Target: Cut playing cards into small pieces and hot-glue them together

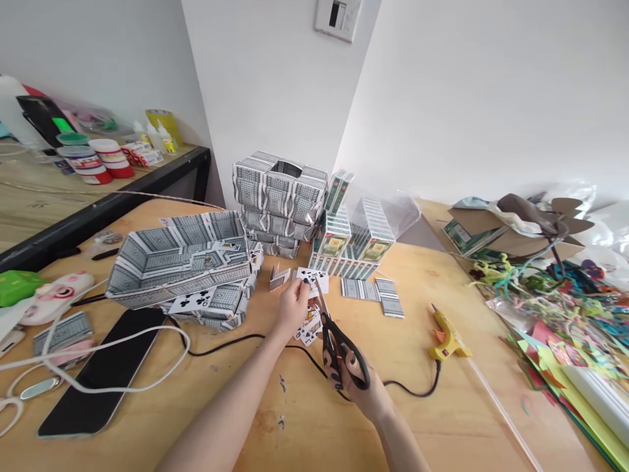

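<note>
My right hand [356, 380] is closed round the handles of black-handled scissors [339, 344], whose blades point up and away. Pinched in my left hand [293, 303] is a playing card [318, 280] showing black spades, right at the scissor blades. Whether the blades bite into the card I cannot tell. Under my hands lie loose face cards [310, 326] on the wooden table. A small folded card piece [280, 276] stands just left of my left fingers. Face-down cards [366, 290] lie to the right of the held card.
A box woven from cards [181, 259] sits at left, with a taller card structure [280, 196] behind. Stacked card packs [354, 242] stand at the back. A yellow glue gun [447, 337] with its cord lies right, a phone [105, 370] left. Colourful craft scraps [555, 295] fill the right edge.
</note>
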The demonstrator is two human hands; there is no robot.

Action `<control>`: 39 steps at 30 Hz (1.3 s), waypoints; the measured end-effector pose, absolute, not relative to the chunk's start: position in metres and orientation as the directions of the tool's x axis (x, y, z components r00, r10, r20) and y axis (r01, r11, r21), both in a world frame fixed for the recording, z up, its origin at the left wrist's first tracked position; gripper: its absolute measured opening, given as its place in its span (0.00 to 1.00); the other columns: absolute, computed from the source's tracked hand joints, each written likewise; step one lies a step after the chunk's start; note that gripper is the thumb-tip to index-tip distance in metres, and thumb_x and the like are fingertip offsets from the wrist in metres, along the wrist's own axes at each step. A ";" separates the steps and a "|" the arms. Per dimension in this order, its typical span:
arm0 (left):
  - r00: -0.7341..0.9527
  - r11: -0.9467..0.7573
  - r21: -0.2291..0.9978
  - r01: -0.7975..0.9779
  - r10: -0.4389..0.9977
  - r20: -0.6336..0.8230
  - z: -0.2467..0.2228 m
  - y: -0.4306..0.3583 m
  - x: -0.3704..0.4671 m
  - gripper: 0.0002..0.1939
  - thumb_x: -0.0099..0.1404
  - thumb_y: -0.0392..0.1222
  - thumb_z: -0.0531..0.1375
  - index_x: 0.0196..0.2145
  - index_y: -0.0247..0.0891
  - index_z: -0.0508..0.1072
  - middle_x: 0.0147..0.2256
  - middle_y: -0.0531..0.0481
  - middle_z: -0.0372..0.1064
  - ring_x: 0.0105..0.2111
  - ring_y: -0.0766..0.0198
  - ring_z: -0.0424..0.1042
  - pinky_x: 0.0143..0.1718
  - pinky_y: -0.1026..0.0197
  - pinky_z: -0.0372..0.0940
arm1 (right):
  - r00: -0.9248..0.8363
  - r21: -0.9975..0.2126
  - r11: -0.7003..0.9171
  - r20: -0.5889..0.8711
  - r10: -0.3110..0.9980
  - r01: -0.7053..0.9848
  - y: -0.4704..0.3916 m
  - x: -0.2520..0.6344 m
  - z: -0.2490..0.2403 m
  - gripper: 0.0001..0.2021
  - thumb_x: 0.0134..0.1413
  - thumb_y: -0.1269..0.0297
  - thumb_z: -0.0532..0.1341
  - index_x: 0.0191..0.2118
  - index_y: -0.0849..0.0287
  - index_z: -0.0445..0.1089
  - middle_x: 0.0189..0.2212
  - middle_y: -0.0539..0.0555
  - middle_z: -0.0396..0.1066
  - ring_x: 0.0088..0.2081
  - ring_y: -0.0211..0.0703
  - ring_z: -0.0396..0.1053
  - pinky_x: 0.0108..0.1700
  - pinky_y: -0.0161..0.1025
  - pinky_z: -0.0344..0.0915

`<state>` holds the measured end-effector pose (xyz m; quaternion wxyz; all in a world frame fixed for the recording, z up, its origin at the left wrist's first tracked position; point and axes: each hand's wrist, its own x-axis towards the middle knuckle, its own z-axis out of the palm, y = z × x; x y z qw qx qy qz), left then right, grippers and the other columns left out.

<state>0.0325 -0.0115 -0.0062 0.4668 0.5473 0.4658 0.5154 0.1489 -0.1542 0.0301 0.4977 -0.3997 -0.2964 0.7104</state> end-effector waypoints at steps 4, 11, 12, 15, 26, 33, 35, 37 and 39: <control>0.069 -0.191 0.979 0.074 0.980 0.186 -0.007 -0.013 0.033 0.13 0.60 0.43 0.49 0.20 0.39 0.55 0.19 0.56 0.52 0.21 0.68 0.56 0.22 0.67 0.53 | -0.174 -0.808 -0.330 -0.281 0.944 -0.487 -0.147 0.144 0.033 0.24 0.39 0.48 0.65 0.42 0.56 0.67 0.27 0.51 0.58 0.24 0.34 0.48 0.23 0.32 0.46; 0.102 -0.217 0.971 0.098 0.973 0.207 -0.002 -0.015 0.032 0.13 0.61 0.42 0.48 0.21 0.38 0.55 0.19 0.57 0.50 0.21 0.69 0.53 0.23 0.66 0.50 | -0.166 -0.791 -0.323 -0.278 0.946 -0.519 -0.142 0.142 0.033 0.20 0.41 0.49 0.64 0.37 0.58 0.66 0.27 0.51 0.59 0.23 0.32 0.48 0.21 0.31 0.45; 0.102 -0.218 0.971 0.098 0.973 0.208 -0.001 -0.015 0.031 0.12 0.61 0.41 0.48 0.21 0.38 0.55 0.19 0.57 0.50 0.21 0.69 0.53 0.23 0.66 0.50 | -0.170 -0.782 -0.322 -0.274 0.947 -0.534 -0.141 0.142 0.033 0.19 0.41 0.50 0.65 0.36 0.58 0.66 0.28 0.51 0.59 0.22 0.31 0.49 0.21 0.31 0.45; 0.108 -0.217 0.971 0.102 0.973 0.206 -0.002 -0.014 0.032 0.12 0.62 0.41 0.48 0.21 0.38 0.56 0.19 0.56 0.50 0.21 0.69 0.53 0.24 0.66 0.50 | -0.168 -0.761 -0.325 -0.280 0.945 -0.562 -0.141 0.141 0.031 0.18 0.40 0.51 0.65 0.31 0.59 0.65 0.28 0.51 0.58 0.22 0.31 0.49 0.21 0.30 0.45; 0.106 -0.189 0.977 0.101 0.978 0.178 -0.001 -0.015 0.033 0.12 0.61 0.41 0.48 0.21 0.39 0.55 0.19 0.56 0.51 0.21 0.68 0.52 0.24 0.65 0.48 | -0.139 -0.767 -0.336 -0.313 0.940 -0.547 -0.145 0.140 0.030 0.19 0.39 0.49 0.65 0.34 0.58 0.66 0.28 0.51 0.59 0.23 0.33 0.50 0.22 0.31 0.48; 0.080 -0.180 0.979 0.092 0.982 0.173 0.000 -0.016 0.034 0.13 0.60 0.43 0.49 0.20 0.39 0.55 0.18 0.56 0.52 0.21 0.67 0.53 0.25 0.64 0.47 | -0.128 -0.739 -0.355 -0.347 0.929 -0.572 -0.144 0.137 0.031 0.21 0.37 0.47 0.66 0.32 0.58 0.64 0.27 0.51 0.57 0.24 0.33 0.50 0.22 0.32 0.46; 0.078 -0.179 0.979 0.097 0.982 0.172 0.000 -0.016 0.034 0.13 0.60 0.43 0.49 0.20 0.39 0.55 0.18 0.56 0.52 0.21 0.67 0.53 0.25 0.64 0.47 | -0.131 -0.728 -0.354 -0.346 0.929 -0.587 -0.143 0.136 0.030 0.21 0.36 0.47 0.66 0.33 0.58 0.65 0.27 0.51 0.57 0.23 0.33 0.50 0.22 0.32 0.46; 0.078 -0.191 0.976 0.106 0.980 0.183 0.000 -0.016 0.034 0.13 0.60 0.43 0.49 0.20 0.39 0.55 0.18 0.56 0.51 0.21 0.67 0.52 0.25 0.64 0.48 | -0.143 -0.717 -0.354 -0.340 0.930 -0.601 -0.143 0.135 0.031 0.21 0.36 0.48 0.66 0.34 0.58 0.65 0.27 0.51 0.57 0.23 0.32 0.50 0.22 0.31 0.45; 0.075 -0.207 0.971 0.118 0.977 0.199 0.000 -0.016 0.034 0.12 0.61 0.42 0.48 0.20 0.39 0.55 0.18 0.56 0.51 0.21 0.67 0.52 0.25 0.64 0.48 | -0.151 -0.710 -0.358 -0.339 0.929 -0.607 -0.142 0.134 0.032 0.22 0.36 0.48 0.66 0.35 0.57 0.66 0.27 0.50 0.57 0.23 0.32 0.49 0.22 0.31 0.45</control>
